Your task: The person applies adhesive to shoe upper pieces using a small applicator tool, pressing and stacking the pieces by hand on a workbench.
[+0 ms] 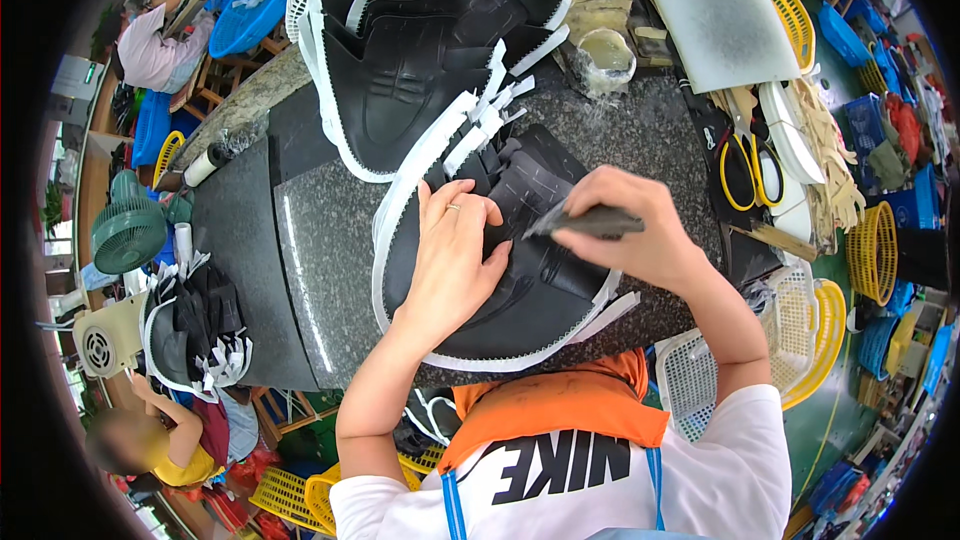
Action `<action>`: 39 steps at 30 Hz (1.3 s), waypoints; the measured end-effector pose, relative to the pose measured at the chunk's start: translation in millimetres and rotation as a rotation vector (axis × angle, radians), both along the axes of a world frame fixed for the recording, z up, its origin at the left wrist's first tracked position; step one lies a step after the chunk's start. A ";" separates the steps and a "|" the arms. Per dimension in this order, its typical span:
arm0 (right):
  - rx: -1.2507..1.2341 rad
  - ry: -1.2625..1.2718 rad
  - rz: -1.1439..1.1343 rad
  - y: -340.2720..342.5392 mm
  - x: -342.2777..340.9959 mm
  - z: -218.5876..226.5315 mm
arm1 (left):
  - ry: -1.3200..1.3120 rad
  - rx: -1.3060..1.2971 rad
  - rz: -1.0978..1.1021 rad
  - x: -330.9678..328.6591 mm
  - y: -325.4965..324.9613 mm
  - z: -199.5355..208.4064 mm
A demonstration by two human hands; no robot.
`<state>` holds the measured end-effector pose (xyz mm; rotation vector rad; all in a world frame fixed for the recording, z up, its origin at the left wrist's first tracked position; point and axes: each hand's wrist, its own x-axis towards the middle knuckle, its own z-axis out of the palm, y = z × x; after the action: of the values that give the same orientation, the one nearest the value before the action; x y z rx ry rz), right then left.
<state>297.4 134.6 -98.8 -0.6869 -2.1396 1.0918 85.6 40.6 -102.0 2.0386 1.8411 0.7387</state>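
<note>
- Seen from above, looking down at a dark speckled stone worktop [320,250], its edges bowed by the wide lens.
- At the centre, a black shoe upper piece [520,300] with white serrated edging, lying flat on the stone just in front of an orange apron [560,405].
- Left hand [455,260] spread flat, palm down, pressing on the left half of that black piece; fingers pointing toward 12 o'clock, gripping nothing, ring on one finger.
- Right hand [635,225] at 3 o'clock of the left, closed around a dark flat tool [585,223] whose tip points toward 9 o'clock and lies over the black piece, near the left fingertips.
- At 12 o'clock, well above the hands, a stack of similar black pieces [410,70] with white trim, fanned out and overlapping.
- At 1 o'clock, a clear round lidded container [605,55] beside the stack, and a pale grey curved sheet [715,5] beyond it.
- At 3 o'clock, yellow-handled scissors [745,170] on the worktop edge, with pale strips beside them.
- At 4 o'clock, a white mesh basket [700,370] set against a yellow one [825,340], below the worktop.
- At 9 o'clock, a green fan [128,230]; under it, at 8 o'clock, another small pile of black pieces [195,325].
- At 10 o'clock and 7 o'clock, other people at the rim of the view, apart from these hands.
</note>
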 end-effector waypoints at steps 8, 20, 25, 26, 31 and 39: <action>-0.025 0.136 -0.064 17.1 -3.7 -11.9 | 0.018 -0.113 -0.066 -4.9 -13.4 22.6; -0.094 0.030 -0.162 30.3 -2.4 -19.3 | 0.138 -0.133 -0.084 -4.7 -22.1 26.6; -0.192 -0.088 -0.079 29.4 -2.1 -9.4 | 0.161 -0.081 -0.094 -11.4 -14.6 25.7; -0.018 -0.086 -0.156 31.9 -2.8 -11.8 | 0.150 -0.095 -0.115 -12.6 -13.0 25.6; -0.060 -0.009 -0.067 24.6 -10.3 -9.8 | 0.149 -0.114 -0.221 -15.7 -4.2 31.2; -0.132 0.190 -0.442 39.0 23.7 -5.8 | 0.094 -0.168 -0.464 -65.0 12.8 76.6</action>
<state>321.2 173.6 -104.5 -1.0162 -1.6607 1.0121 20.6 53.4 -25.4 2.2905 1.3346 0.3535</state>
